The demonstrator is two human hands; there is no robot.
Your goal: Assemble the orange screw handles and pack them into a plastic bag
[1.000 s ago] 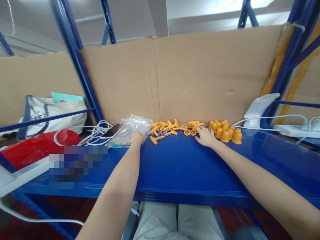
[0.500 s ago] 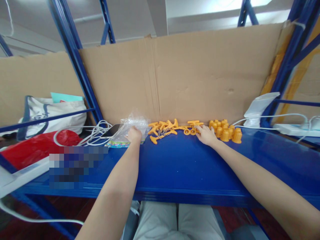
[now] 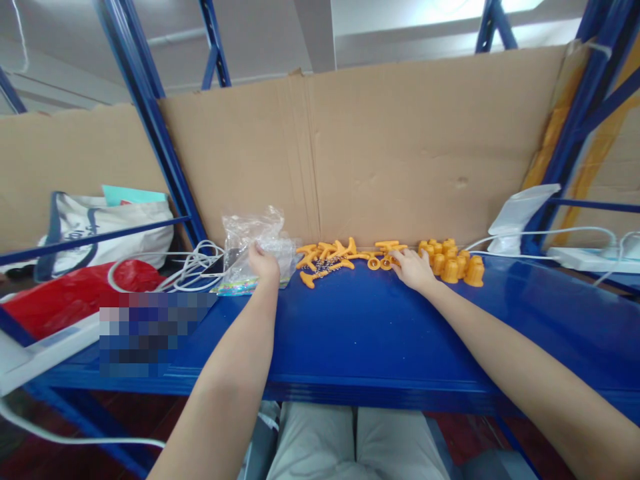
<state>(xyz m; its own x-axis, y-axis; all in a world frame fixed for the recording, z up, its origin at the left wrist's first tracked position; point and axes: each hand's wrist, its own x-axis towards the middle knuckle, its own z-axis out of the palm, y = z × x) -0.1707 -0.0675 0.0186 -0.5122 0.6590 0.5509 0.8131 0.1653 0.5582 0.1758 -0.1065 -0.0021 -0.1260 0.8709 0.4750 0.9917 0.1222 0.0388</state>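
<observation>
My left hand [image 3: 264,262] is closed on a clear plastic bag [image 3: 253,230], lifting part of it above a pile of similar bags [image 3: 235,287] with a colourful print. Right of it lie several orange corkscrew handles with metal spirals [image 3: 325,257], heaped against the cardboard. My right hand [image 3: 414,269] rests with its fingers stretched out over small orange ring pieces [image 3: 374,263]; its fingertips touch or cover some of them. Just to the right of that hand stand several orange bell-shaped caps [image 3: 451,270], grouped upright.
A cardboard sheet [image 3: 400,147] walls off the back of the blue tabletop [image 3: 350,333]. White cables [image 3: 197,263], a red plastic bag [image 3: 90,293] and a canvas bag [image 3: 120,233] are at left. A white power strip [image 3: 590,260] lies at right.
My left hand has drawn back slightly to the left and turned up, raising the clear plastic bag. My right hand stays in place over the orange rings.
</observation>
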